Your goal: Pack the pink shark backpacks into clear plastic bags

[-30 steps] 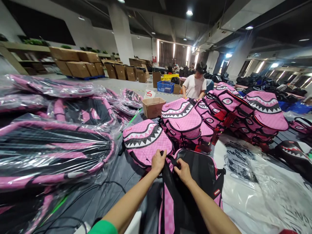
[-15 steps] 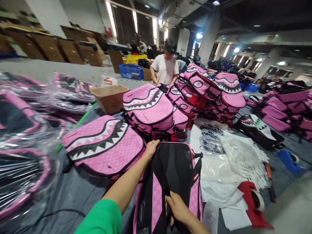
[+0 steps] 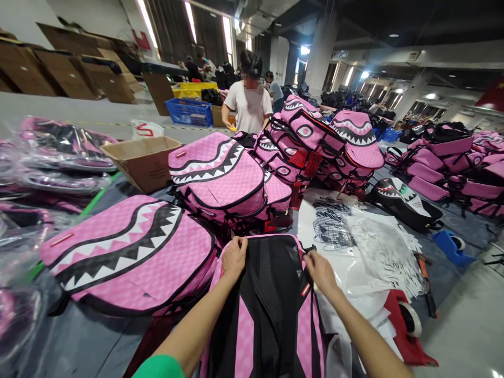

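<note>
A pink and black backpack (image 3: 271, 294) lies in front of me with its black back panel and shoulder straps facing up. My left hand (image 3: 234, 257) is closed on its upper left corner. At the upper right edge, my right hand (image 3: 321, 270) has its fingers closed by the top of the strap; the fingertips are partly hidden. To the left lies a pink checkered backpack (image 3: 129, 252) with a black-and-white shark-tooth band. Just beyond my hands another pink backpack (image 3: 218, 173) of the same pattern rests on others.
Clear plastic bags (image 3: 326, 226) and white sheets lie to the right. Near them are a red tape dispenser (image 3: 409, 331), a blue tape dispenser (image 3: 452, 247), a hammer (image 3: 425, 283) and a black bag (image 3: 405, 202). A cardboard box (image 3: 145, 163) stands left. A person (image 3: 248, 100) is across the table.
My right hand has moved from the middle of the strap up to the backpack's upper right edge. My left hand stays at the upper left corner. The view has shifted to the right.
</note>
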A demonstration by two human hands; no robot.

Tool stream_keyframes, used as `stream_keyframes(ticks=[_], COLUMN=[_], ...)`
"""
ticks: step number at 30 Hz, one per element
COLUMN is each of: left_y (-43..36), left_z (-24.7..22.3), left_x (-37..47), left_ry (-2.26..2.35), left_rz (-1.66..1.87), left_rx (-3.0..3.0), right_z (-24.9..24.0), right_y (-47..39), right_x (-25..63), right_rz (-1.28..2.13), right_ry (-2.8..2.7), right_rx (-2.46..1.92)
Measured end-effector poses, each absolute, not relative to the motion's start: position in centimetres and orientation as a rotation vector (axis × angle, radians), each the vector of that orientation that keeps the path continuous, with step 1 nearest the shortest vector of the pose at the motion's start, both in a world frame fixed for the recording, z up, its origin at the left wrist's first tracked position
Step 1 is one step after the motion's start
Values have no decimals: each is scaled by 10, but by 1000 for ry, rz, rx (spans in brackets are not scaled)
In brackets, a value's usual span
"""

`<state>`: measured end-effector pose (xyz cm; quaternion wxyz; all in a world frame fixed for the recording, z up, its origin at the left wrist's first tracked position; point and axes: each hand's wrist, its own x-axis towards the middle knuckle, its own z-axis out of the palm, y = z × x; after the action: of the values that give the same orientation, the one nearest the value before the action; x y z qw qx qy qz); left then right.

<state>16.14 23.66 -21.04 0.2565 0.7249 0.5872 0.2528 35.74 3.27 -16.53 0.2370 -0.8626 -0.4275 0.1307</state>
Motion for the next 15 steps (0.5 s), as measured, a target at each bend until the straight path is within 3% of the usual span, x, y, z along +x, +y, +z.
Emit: stream_keyframes(ticks=[5,10,15], left_y=[204,170,159], left_z=[-195,-203,-237], left_x=[184,240,250], left_ry=[1027,482,201], left_rz=[720,558,636], left_rx=[2303,2388,2386], right_z=[-174,-176,-193], right_y=[80,73,41], right_x=[414,374,323], right_rz=[293,211,158], right_ry=[-1000,-1118,-1178], right_rx=[-2372,-2277,-2292])
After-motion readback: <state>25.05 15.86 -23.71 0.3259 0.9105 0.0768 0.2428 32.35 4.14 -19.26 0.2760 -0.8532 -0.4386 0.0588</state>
